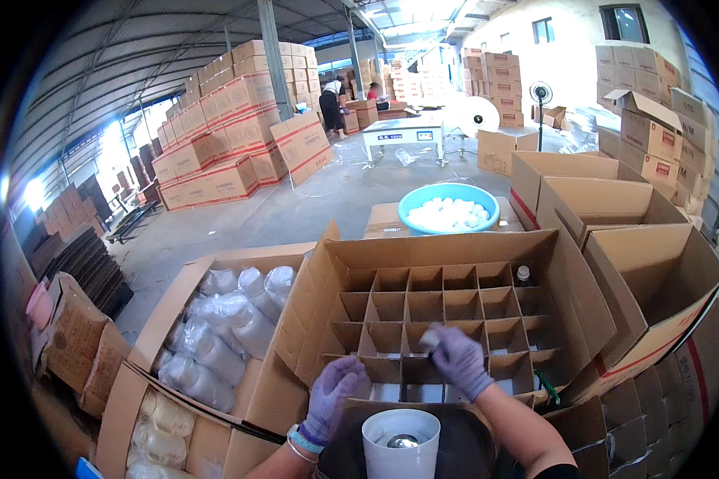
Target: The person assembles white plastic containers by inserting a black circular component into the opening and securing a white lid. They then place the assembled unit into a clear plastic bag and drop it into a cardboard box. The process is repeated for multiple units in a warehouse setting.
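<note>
A large open carton with a grid of cardboard dividers lies in front of me. Over its near middle cells, my right hand, in a pale purple glove, pinches a small whitish object; blur hides its kind. My left hand, gloved alike, is raised at the near left cells, its fingers loosely curved with nothing seen in them. A capped bottle stands in the far right cell. Between my forearms sits a white cylindrical container with a shiny metal dome inside.
At left, an open carton holds plastic-wrapped white bottles. Beyond the divided carton, a light blue basin is full of small white pieces. Open cartons line the right. Farther off are stacked boxes, a fan and two people.
</note>
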`<act>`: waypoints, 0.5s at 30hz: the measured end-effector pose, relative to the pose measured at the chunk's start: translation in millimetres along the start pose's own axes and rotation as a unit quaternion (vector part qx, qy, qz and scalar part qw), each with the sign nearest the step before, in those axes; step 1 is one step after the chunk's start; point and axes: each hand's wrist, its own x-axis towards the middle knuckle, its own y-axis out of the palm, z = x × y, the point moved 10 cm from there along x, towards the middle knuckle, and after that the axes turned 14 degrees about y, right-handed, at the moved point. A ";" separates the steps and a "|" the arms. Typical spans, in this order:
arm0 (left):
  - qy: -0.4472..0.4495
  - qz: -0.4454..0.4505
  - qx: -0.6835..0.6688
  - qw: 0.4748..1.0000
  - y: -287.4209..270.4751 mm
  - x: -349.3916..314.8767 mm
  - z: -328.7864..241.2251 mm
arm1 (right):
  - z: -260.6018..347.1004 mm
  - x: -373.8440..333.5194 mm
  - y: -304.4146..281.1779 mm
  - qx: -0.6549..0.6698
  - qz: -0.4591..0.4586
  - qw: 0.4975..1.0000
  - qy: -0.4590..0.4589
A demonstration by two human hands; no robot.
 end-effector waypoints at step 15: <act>-0.064 0.153 -0.311 0.936 85.3 -16.3 -84.4 | 180.8 -28.3 -115.9 -0.047 0.002 0.973 -0.224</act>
